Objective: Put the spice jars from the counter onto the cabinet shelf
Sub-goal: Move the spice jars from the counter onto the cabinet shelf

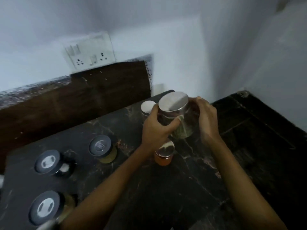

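While above the counter (166, 188) | left hand (156, 128) grip wraps steel-lidded jar (176, 113) | right hand (207, 120) cups its side

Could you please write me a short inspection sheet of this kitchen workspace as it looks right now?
Surface: dark marbled counter, worn, pale streaks.
Job's things: large steel-lidded jar held above the counter; small steel-lidded jar behind it; orange jar below it; three black-lidded jars at left.
Clutter: nothing seen.
Grippers: left hand and right hand both clasp the large jar's sides.
Cables: nothing seen; wall socket plate has nothing plugged in.
Surroundings: pale wall, dark wooden backsplash, dark sink at right; no cabinet shelf in view.
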`<state>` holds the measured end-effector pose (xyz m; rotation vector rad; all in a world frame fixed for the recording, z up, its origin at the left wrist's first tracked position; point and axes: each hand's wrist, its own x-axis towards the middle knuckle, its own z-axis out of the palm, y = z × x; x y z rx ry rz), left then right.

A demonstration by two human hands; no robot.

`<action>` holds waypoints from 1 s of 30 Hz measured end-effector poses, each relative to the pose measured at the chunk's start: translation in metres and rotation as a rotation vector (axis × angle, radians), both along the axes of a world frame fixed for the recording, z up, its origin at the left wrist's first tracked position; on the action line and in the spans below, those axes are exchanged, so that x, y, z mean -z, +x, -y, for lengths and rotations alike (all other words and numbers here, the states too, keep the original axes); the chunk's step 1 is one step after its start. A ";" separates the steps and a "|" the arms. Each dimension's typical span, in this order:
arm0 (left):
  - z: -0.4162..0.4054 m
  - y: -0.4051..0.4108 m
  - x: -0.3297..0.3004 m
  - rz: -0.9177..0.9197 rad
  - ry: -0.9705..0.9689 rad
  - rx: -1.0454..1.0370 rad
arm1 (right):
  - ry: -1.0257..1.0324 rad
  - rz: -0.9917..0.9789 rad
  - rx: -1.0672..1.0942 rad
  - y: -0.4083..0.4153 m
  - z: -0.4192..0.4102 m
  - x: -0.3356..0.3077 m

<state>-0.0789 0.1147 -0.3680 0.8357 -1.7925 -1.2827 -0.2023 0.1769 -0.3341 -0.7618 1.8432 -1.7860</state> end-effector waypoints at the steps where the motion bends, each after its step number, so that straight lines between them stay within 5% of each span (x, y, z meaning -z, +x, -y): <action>1: 0.006 0.011 -0.013 -0.015 -0.024 -0.014 | -0.031 0.003 -0.022 0.007 0.005 -0.008; 9: 0.039 0.100 -0.099 -0.147 -0.109 -0.017 | -0.122 0.172 -0.351 0.077 0.034 -0.053; 16: 0.049 0.160 -0.163 -0.150 -0.133 -0.042 | -0.189 0.817 -0.823 0.143 0.053 -0.084; 19: 0.048 0.180 -0.177 -0.174 -0.099 -0.033 | -0.250 0.936 -0.916 0.169 0.058 -0.095; 24: 0.050 0.195 -0.181 -0.238 -0.075 -0.086 | -0.401 0.927 -0.776 0.203 0.067 -0.116; 30: 0.047 0.204 -0.175 -0.290 -0.098 -0.096 | -0.539 0.441 -0.521 0.234 0.073 -0.136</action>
